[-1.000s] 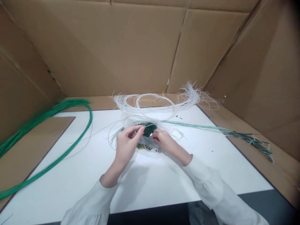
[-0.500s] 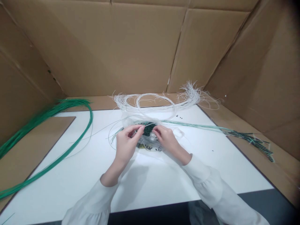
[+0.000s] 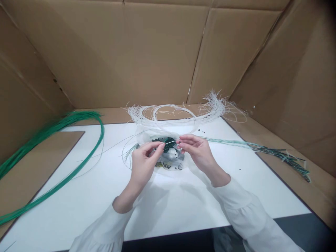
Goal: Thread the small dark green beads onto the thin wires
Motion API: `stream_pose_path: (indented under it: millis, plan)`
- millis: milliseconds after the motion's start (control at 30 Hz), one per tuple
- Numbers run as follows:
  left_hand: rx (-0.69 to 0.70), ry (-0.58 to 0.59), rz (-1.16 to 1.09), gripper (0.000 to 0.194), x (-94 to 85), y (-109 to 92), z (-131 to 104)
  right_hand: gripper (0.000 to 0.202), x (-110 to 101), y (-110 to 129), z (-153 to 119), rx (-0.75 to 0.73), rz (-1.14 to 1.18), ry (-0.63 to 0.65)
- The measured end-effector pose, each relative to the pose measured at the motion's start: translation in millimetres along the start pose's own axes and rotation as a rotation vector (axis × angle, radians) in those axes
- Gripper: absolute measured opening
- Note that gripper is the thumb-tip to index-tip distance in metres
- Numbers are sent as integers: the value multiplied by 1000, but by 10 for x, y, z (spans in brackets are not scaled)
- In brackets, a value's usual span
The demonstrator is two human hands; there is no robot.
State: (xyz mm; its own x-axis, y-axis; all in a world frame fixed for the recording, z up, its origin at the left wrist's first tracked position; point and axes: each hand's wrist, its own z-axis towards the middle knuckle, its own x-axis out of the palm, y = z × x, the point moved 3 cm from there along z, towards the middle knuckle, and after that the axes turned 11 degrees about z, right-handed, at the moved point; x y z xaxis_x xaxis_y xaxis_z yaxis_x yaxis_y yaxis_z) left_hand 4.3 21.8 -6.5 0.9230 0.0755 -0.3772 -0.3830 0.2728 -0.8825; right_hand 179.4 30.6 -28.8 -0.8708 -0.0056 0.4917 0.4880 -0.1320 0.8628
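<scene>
A thin white wire [image 3: 171, 142] spans the short gap between my two hands. My left hand [image 3: 144, 162] is closed, thumb and forefinger pinching the wire. My right hand [image 3: 201, 154] is closed too, its fingertips at the wire's other end; any small piece between them is too tiny to make out. Just beyond and below lies a clear plastic bag [image 3: 168, 167] with printed letters. Small dark green pieces, like beads [image 3: 157, 140], fill it, partly hidden by my fingers.
Long green wires [image 3: 89, 154] curve along the left. White wires [image 3: 173, 120] lie coiled at the back. A bundle with dark threaded ends [image 3: 288, 159] reaches to the right. Several loose dark bits [image 3: 201, 131] sit on the white board [image 3: 89, 206]. Cardboard walls [image 3: 105, 52] enclose the sides.
My right hand has drawn slightly up and to the right, with its fingers more extended at the wire's end. The left hand has shifted slightly right, still pinching the wire.
</scene>
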Motion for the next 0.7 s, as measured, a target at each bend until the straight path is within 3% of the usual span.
stream_pose_path:
  millis: [333,700]
  plan:
    - [24,10,5,20,4,1,-13,12,40,18,-17,-37,2,20]
    - [59,44,16,19,9,-38,-36,17,114,51,-52,77,141,2]
